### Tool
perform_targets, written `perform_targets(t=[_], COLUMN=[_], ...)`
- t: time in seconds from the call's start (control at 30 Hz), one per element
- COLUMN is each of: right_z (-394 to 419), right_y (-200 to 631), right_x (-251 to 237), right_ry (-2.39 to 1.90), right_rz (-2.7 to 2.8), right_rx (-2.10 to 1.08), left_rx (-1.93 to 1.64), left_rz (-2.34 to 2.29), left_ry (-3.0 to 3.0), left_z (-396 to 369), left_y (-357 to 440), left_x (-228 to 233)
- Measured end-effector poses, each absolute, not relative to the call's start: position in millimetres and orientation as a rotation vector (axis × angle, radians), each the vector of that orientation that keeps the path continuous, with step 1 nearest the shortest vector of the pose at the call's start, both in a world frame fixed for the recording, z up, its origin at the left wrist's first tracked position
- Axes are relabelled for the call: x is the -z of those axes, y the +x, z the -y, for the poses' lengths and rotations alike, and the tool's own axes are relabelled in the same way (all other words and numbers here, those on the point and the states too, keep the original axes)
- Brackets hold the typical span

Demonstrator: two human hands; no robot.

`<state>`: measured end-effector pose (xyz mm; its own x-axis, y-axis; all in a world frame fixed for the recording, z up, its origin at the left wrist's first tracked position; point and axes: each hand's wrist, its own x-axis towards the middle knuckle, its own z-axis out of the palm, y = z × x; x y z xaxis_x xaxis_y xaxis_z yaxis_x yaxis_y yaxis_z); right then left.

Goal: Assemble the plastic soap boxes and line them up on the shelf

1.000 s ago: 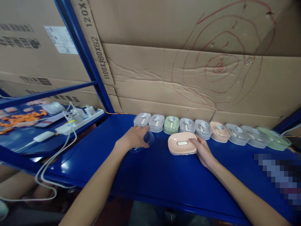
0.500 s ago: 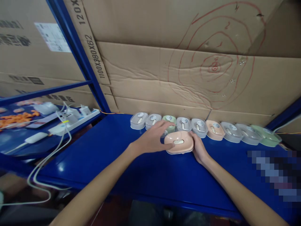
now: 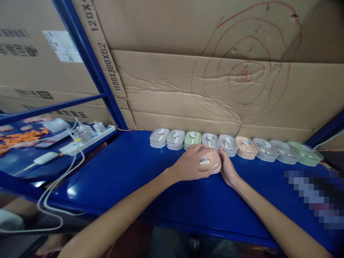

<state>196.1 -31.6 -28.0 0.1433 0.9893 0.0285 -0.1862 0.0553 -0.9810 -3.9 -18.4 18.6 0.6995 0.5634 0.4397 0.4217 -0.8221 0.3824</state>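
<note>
A peach-coloured box [image 3: 213, 157] with a rounded clear top is between my two hands, low over the blue shelf. A white oblong piece and part of a round sticker show on it. My left hand [image 3: 189, 163] wraps over its left side and top, fingers bent around it, covering much of it. On the right side my right hand [image 3: 227, 166] grips the edge, its fingers mostly hidden behind. Just beyond stands a row of similar clear-topped boxes, including a grey box [image 3: 228, 145], a green box [image 3: 192, 140] and another peach box [image 3: 246, 148].
The blue shelf [image 3: 107, 179] carries the row along a cardboard wall [image 3: 161, 79] with red rings drawn on it. At left are a power strip [image 3: 88, 139], white cables [image 3: 44, 193] and orange pieces [image 3: 29, 138]. A blurred-out item [image 3: 314, 197] lies at right.
My left hand has moved right and closed over the peach box, which looked like an open dish before and now shows a clear rounded top. My right hand has stayed at its side.
</note>
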Motion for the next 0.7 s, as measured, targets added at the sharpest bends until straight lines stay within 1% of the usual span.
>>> perform_targets(t=[0.1, 0.27, 0.53, 0.7], right_z=[31.1, 31.9, 35.1, 36.5], right_y=[196.4, 195.9, 195.7, 194.7], right_x=[28.4, 29.4, 26.6, 24.2], right_ry=[-1.045, -1.031, -1.053, -1.049], right_rz=[0.893, 0.876, 0.954, 0.963], right_rx=[-1.245, -1.247, -1.252, -1.254], left_rx=[-0.855, -0.897, -0.776, -0.767], left_rz=[-0.780, -0.763, -0.789, -0.835], left_ry=[2.660, 2.697, 2.753, 2.758], left_z=[17.0, 16.6, 14.8, 14.6], left_y=[-0.8, -2.5, -10.6, -9.0], left_x=[-14.9, -6.5, 5.6, 10.6])
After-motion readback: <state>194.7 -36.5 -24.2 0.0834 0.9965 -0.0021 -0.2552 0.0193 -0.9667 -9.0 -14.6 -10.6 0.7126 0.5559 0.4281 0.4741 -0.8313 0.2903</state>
